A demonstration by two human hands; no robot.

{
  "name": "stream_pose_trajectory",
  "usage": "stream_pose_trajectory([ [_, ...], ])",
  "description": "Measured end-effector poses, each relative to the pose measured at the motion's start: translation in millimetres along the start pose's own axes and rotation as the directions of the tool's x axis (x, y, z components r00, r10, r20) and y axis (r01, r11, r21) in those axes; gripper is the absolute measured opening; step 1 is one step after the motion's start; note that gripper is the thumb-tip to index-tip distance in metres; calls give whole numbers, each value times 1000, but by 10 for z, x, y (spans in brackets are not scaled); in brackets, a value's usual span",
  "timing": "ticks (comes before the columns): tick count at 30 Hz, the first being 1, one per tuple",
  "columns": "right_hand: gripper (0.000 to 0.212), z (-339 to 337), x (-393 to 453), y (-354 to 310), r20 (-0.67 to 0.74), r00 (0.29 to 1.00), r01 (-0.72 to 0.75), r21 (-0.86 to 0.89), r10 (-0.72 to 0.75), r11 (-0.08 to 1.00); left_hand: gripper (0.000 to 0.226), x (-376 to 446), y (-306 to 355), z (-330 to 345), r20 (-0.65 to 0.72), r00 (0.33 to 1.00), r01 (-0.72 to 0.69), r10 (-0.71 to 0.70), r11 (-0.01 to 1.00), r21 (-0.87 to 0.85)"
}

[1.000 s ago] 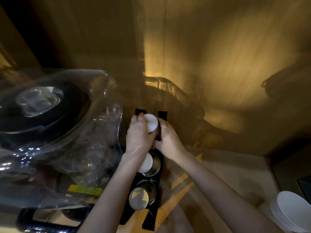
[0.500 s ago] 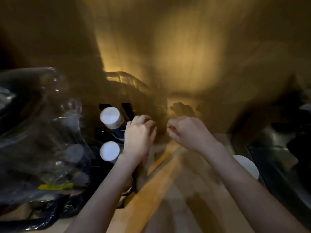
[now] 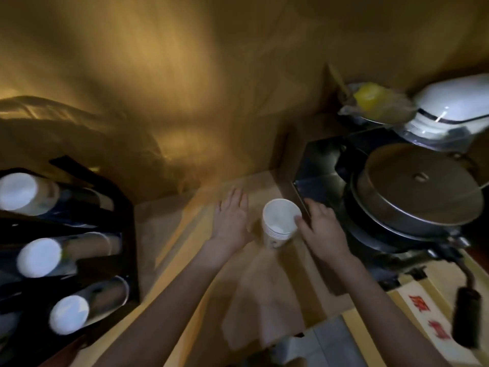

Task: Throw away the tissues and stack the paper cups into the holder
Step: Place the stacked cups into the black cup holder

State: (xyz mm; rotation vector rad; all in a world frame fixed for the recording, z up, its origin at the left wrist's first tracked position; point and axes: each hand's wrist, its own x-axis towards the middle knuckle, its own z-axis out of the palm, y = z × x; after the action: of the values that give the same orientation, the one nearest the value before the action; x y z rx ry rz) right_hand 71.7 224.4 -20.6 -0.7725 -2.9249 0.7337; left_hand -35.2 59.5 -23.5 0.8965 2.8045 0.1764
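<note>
The wooden counter point(image 3: 185, 260) runs under a dim yellow wall, and its biggest load is the black cup holder point(image 3: 124, 234) at the left edge, where three tubes lie angled with white cup bottoms showing at their ends. At the right sits a round metal pan point(image 3: 418, 192) with a flat lid on a dark stove, a black handle reaching toward the near edge. In the middle stands a stack of white paper cups point(image 3: 279, 223), upright with the mouth open upward, well apart from the holder. A pale tissue point(image 3: 259, 313) lies flat on the counter just in front of the stack, though blur makes its edges hard to trace. The left hand point(image 3: 231, 218) hovers beside the stack with palm down and fingers spread wide, holding nothing. The right hand point(image 3: 322, 229) is at the stack's right side, its fingers point(image 3: 299, 221) touching the rim; whether they grip it cannot be told.
</note>
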Motion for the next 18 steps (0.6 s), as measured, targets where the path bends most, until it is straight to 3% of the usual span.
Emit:
stream_pose_trajectory([
  [3,57,153,8,114,177,982,-100,184,67,978,118,137,210,203,73,996,-54,54,998,-13],
  [7,38,261,11,148,288,949,-236,393,125,889,120,210,354,366,117,987,-99,114,986,-131],
  [11,27,287,44,125,279,945,-294,509,168,809,115,217,408,409,110,989,-44,97,913,-406],
  [14,10,306,77,68,291,944,-306,587,157,750,115,177,391,419,59,998,9,20,889,-457],
  [18,26,288,100,-98,304,946,-295,670,110,681,117,82,183,301,9,999,45,-47,858,-511],
])
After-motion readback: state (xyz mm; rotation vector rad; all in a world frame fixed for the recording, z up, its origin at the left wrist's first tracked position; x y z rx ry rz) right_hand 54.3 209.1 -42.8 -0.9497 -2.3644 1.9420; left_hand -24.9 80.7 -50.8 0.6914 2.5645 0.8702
